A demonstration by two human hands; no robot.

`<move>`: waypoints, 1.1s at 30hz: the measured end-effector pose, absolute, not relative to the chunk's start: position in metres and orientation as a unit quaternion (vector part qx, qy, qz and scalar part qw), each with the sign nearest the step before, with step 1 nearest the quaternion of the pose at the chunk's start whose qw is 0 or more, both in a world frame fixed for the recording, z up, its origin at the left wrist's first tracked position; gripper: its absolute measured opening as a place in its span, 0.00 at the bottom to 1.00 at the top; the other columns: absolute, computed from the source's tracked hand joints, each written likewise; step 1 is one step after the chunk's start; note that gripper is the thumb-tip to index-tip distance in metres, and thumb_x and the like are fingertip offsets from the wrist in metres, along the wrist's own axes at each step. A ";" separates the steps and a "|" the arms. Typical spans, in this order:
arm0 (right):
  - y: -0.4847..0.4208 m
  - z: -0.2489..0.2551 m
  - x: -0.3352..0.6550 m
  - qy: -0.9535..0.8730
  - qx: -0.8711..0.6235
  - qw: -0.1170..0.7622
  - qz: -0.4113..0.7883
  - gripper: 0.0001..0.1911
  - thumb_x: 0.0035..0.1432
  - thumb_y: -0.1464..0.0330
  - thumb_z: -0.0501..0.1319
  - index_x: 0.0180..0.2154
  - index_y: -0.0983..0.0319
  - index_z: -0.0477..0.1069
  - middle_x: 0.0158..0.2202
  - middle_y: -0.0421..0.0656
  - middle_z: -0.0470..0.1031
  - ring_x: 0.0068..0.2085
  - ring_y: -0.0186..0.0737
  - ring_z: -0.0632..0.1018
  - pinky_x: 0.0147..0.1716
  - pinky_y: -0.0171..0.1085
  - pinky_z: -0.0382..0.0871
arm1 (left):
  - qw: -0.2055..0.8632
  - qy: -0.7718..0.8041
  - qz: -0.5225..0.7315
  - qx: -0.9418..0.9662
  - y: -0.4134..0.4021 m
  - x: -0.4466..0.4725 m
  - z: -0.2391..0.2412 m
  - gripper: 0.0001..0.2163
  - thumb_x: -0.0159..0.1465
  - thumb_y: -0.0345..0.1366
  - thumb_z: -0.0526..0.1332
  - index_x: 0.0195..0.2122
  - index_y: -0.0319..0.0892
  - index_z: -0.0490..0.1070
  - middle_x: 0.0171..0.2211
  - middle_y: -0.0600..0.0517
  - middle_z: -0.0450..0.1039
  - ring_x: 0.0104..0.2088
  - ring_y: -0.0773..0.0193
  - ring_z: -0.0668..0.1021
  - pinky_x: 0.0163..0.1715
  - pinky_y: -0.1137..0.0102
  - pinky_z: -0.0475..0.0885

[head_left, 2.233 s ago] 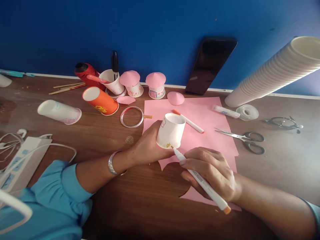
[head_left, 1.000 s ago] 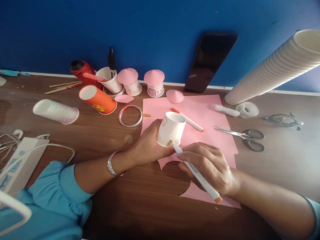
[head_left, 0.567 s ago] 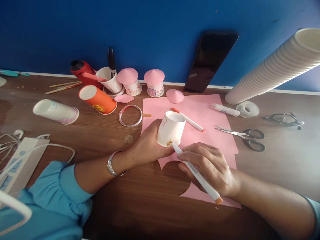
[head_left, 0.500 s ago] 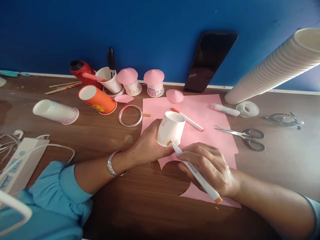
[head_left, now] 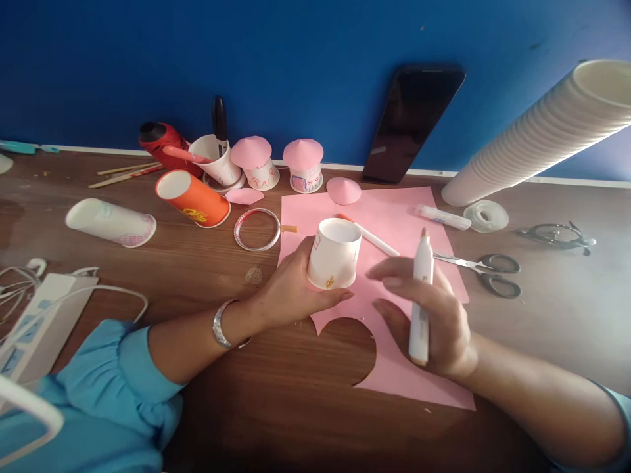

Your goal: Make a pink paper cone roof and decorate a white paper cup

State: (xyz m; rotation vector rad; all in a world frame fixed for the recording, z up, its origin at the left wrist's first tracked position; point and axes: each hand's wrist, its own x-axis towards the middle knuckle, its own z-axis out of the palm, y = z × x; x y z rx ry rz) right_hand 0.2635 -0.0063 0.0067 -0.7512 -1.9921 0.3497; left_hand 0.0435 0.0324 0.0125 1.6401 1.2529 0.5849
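Note:
A white paper cup [head_left: 335, 253] with a small orange-brown drawing near its lower rim is wrapped by the fingers of my left hand [head_left: 298, 279]. My right hand [head_left: 438, 315], a little blurred, holds a white marker [head_left: 421, 302] nearly upright between its fingers, apart from the cup. The marker's tip points up. Behind the cup, a second marker [head_left: 377, 241] with orange ends lies on the pink paper [head_left: 399, 210], which has curved cut-outs along its front edge. A pink paper cone [head_left: 344, 191] sits at the paper's back edge.
At the back stand two small cups with pink cone tops [head_left: 303, 154], a leaning black phone [head_left: 414, 125] and a tall stack of white cups [head_left: 537, 138]. Scissors [head_left: 493, 266], clear tape [head_left: 486, 215] and eyeglasses [head_left: 557, 235] lie right. An orange cup [head_left: 197, 200] and power strip [head_left: 46, 315] are left.
My right hand has drawn the marker away from the cup to the right and turned it from slanted to nearly upright. The cup has shifted slightly left in my left hand.

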 end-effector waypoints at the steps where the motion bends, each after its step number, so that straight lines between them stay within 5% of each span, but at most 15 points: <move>1: -0.005 0.005 0.263 -0.811 -0.320 0.471 0.137 0.30 0.61 0.77 0.65 0.63 0.63 0.61 0.53 0.57 0.75 0.52 0.52 0.80 0.45 0.51 0.81 | 0.476 0.513 0.254 0.668 0.032 0.044 0.011 0.28 0.52 0.45 0.77 0.49 0.45 0.67 0.48 0.47 0.77 0.46 0.51 0.80 0.44 0.57 0.78; 5: 0.001 0.000 0.259 -0.824 -0.328 0.441 0.136 0.40 0.59 0.74 0.70 0.67 0.63 0.54 0.69 0.65 0.61 0.70 0.62 0.66 0.62 0.64 0.69 | 0.488 0.487 0.303 0.658 0.031 0.045 0.008 0.31 0.52 0.42 0.77 0.53 0.44 0.65 0.48 0.46 0.76 0.47 0.51 0.80 0.43 0.57 0.79; 10: 0.001 -0.003 0.258 -0.853 -0.321 0.397 0.105 0.38 0.60 0.78 0.67 0.67 0.63 0.54 0.72 0.64 0.57 0.74 0.62 0.58 0.67 0.68 0.60 | 0.504 0.464 0.289 0.669 0.033 0.048 0.011 0.33 0.53 0.38 0.77 0.58 0.45 0.66 0.53 0.45 0.77 0.52 0.47 0.80 0.48 0.53 0.79; 17: 0.006 -0.004 0.263 -0.843 -0.309 0.429 0.099 0.36 0.58 0.81 0.68 0.63 0.60 0.58 0.68 0.63 0.65 0.68 0.63 0.68 0.58 0.63 0.72 | 0.508 0.402 0.308 0.697 0.030 0.043 0.008 0.41 0.51 0.43 0.79 0.64 0.47 0.62 0.61 0.40 0.71 0.60 0.41 0.75 0.56 0.47 0.76; 26: 0.016 -0.001 0.266 -0.755 -0.264 0.526 0.289 0.40 0.56 0.82 0.68 0.63 0.52 0.57 0.71 0.52 0.60 0.71 0.57 0.64 0.60 0.64 0.73 | 0.682 0.231 0.325 0.613 0.033 0.023 -0.005 0.24 0.69 0.50 0.61 0.63 0.50 0.68 0.63 0.43 0.71 0.66 0.43 0.70 0.65 0.46 0.68; 33: 0.018 -0.005 0.267 -0.789 -0.308 0.478 0.232 0.38 0.60 0.79 0.67 0.65 0.53 0.56 0.70 0.51 0.63 0.70 0.53 0.66 0.61 0.60 0.73 | 0.699 0.301 0.353 0.545 0.033 0.031 -0.001 0.28 0.59 0.43 0.73 0.59 0.48 0.67 0.55 0.44 0.76 0.54 0.49 0.79 0.51 0.56 0.77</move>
